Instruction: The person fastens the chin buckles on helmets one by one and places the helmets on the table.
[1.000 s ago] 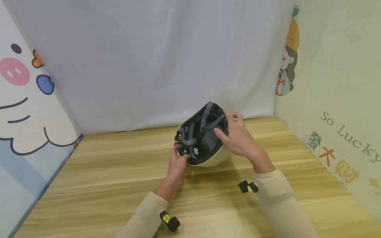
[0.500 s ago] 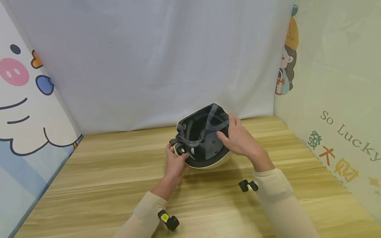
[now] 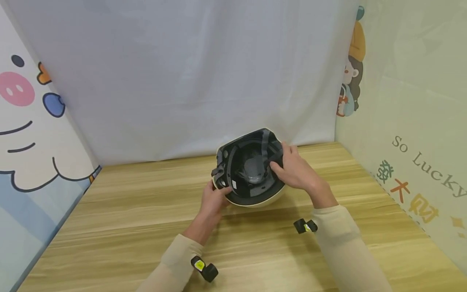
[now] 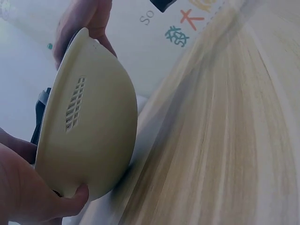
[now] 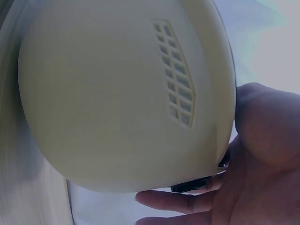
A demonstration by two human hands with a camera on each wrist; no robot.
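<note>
A cream helmet (image 3: 255, 201) with a dark padded inside is tipped so its opening faces the head camera. My left hand (image 3: 213, 200) grips the rim at the near left, its thumb lapping over the edge. At the right side my right hand (image 3: 297, 170) holds the rim, thumb inside. A grey strap (image 3: 265, 144) hangs into the helmet near the right hand; a dark buckle (image 3: 218, 171) sits by the left rim. The left wrist view shows the smooth shell (image 4: 101, 122) low over the wood, and the right wrist view a slotted vent (image 5: 176, 75) in it.
The wood-grain table (image 3: 146, 202) spreads around the helmet. Behind it hangs a pale curtain (image 3: 164, 81). Printed panels flank both sides, a cartoon panel (image 3: 22, 129) at left and a lettered panel (image 3: 401, 101) at right. Black wrist devices (image 3: 204, 268) show beside both sleeves.
The helmet has turned in both hands so its inside faces the head camera more fully. Its straps have swung from across the opening to inside, near the right rim. Both hands have kept their grip.
</note>
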